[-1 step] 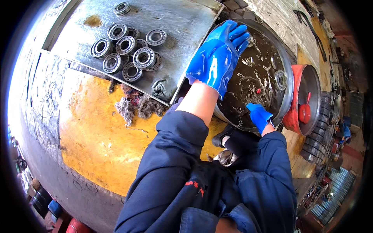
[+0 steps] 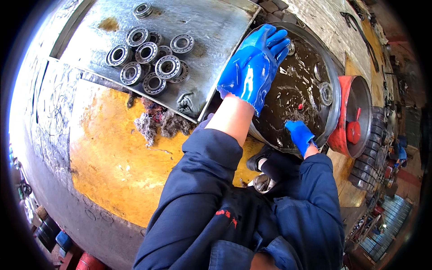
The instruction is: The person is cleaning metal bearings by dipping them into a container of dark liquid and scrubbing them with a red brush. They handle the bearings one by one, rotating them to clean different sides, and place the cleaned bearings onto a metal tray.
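My left hand (image 2: 265, 56) extends open over a metal tub (image 2: 335, 90), one bearing (image 2: 291, 47) just beside its fingertips. My right hand (image 2: 300, 133) curls at the dark liquid (image 2: 285, 90); whether it grips anything, I cannot tell. Another bearing (image 2: 326, 94) lies beyond it. A red container (image 2: 338, 121) holds a red handled object (image 2: 353, 132).

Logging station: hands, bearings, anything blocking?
Left hand over tub rim; right hand at liquid; both grips unclear. Bearings heaped on tray, more in tub. Left hand hides some rim.
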A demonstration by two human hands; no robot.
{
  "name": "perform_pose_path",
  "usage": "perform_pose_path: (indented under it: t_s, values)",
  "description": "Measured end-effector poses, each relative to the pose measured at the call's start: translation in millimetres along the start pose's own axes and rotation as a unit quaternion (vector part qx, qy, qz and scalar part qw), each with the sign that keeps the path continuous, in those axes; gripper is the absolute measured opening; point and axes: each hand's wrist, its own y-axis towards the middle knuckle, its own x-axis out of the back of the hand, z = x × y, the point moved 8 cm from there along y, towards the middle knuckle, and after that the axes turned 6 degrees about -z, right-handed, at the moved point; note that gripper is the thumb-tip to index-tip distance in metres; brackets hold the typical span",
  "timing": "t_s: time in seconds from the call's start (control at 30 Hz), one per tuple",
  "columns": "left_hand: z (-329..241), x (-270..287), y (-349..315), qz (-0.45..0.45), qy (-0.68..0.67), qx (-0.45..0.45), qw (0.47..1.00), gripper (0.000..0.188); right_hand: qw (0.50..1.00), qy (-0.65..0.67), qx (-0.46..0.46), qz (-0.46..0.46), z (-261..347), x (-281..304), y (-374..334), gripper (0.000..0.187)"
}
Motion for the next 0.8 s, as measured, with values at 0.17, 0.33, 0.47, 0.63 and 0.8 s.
perform_pose_path:
  t_s: [0.17,0.33,0.47,0.63,0.8]
  values:
    - [2.9,-1.2,-1.4,0.027,-0.012,-0.005,1.000,0.047,0.957,-0.251,-0.017,0.142,58.1,26.2,26.1,0.021]
    - [0.2,2.9,-2.6,0.015,-0.030,-0.001,0.999,0.045,0.984,-0.031,-0.163,0.066,2.7,15.9,18.8,0.022]
    - [6.5,10.3,6.4,0.028,-0.053,0.017,0.998,0.045,0.897,0.230,-0.377,0.026,-35.8,-1.1,-10.9,0.031]
    - [6.7,-13.1,-1.8,0.009,0.019,0.012,1.000,0.046,0.942,-0.314,0.013,0.120,27.1,4.7,18.6,0.014]
    - [-8.6,-4.8,-2.0,0.006,0.041,-0.021,0.999,0.050,0.989,-0.117,-0.061,0.066,21.1,27.3,21.5,0.016]
